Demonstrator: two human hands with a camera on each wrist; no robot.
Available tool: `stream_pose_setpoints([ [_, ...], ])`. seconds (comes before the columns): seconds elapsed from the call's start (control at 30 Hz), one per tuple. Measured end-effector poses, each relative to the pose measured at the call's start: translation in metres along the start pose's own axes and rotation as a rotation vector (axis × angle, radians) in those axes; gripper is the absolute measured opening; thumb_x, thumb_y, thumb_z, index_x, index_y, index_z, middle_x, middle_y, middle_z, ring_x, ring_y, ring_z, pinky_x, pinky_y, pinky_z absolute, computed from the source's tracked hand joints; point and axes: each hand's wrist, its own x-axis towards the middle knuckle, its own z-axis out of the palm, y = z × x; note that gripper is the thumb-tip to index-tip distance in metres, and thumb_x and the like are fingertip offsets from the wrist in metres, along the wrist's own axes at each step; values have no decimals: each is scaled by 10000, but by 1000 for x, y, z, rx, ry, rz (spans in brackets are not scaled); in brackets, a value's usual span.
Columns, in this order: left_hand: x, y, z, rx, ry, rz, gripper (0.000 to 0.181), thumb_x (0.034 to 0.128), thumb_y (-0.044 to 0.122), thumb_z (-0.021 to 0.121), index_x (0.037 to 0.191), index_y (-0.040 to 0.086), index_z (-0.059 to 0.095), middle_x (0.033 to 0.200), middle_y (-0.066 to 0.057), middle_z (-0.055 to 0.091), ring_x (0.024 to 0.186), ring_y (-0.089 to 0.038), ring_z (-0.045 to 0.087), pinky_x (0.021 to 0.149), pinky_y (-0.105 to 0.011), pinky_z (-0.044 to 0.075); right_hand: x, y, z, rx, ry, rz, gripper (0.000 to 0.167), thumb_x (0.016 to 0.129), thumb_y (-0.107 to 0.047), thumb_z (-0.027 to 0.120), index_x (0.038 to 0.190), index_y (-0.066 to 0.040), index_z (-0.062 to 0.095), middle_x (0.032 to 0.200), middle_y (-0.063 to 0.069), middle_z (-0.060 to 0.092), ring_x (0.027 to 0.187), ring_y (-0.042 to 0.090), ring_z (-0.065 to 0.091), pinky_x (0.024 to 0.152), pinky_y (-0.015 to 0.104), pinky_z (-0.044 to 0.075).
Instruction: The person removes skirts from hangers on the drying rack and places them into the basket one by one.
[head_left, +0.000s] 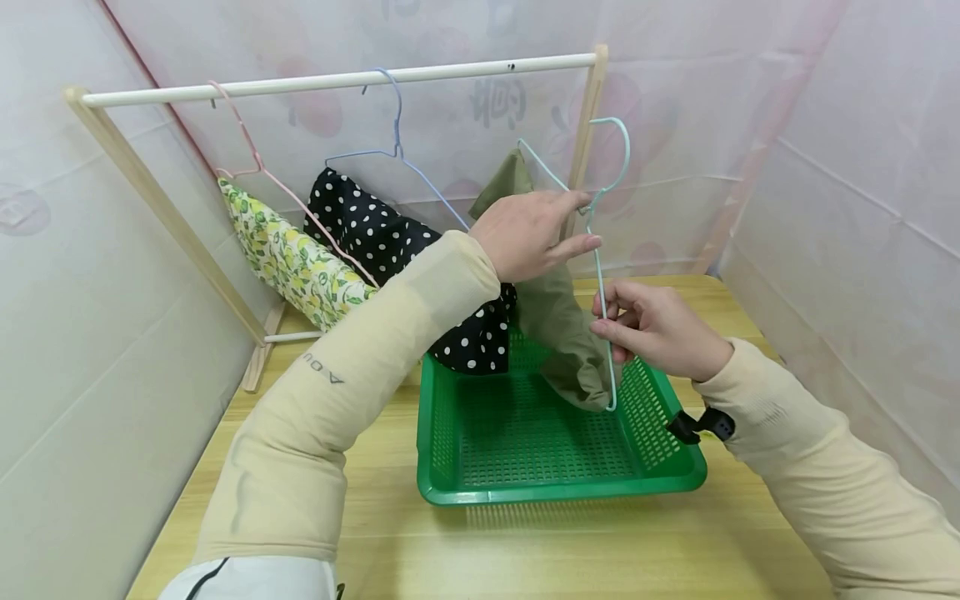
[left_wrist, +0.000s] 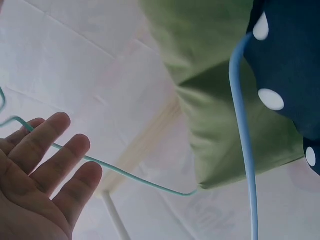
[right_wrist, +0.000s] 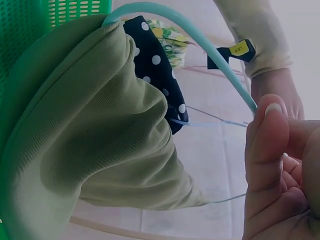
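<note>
The right hand (head_left: 660,331), with the left hand (head_left: 528,236) at its ten o'clock, pinches a mint hanger (head_left: 600,275) bearing olive cloth (head_left: 555,312).

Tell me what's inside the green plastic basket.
The green plastic basket shows bare perforated floor in front. Olive-green cloth on a mint-green wire hanger hangs over it, contact unclear. This and the white-dotted black cloth hide part of the rear; anything there is unseen.
</note>
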Motion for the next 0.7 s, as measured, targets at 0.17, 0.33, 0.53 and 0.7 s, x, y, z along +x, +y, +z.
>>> stream_pose_setpoints([
  [0.17,1,-9,-2,-24,-3,-6,630,980,571,377,1431,132,414,1326,-5,579,1170,-101,558,945,-276,450,-3,-3,0,0,-17,-33,140,906,42,619,933,-81,558,684,82,605,460,110,571,407,270,484],
  [0.33,1,-19,-4,-47,-37,-39,655,978,594,340,1457,149,372,1381,-9,533,1257,-106,490,1034,-268,377,-9,-3,-3,-1,-34,-71,186,895,70,618,933,-101,557,687,46,597,456,84,564,404,253,475],
  [0.53,0,-30,-5,-67,-74,-79,680,974,569,393,1491,137,300,1389,-55,519,1277,-153,472,1055,-296,362,-16,-2,-6,-7,-56,-89,235,873,111,621,936,-105,553,646,-34,581,462,69,569,400,250,472],
  [0.7,-1,-39,-6,-53,-70,-127,676,989,512,411,1501,100,256,1431,-80,470,1308,-183,438,1080,-297,332,-23,-6,-7,9,-85,-122,266,852,139,628,942,-101,556,638,-51,588,470,54,572,406,232,473],
])
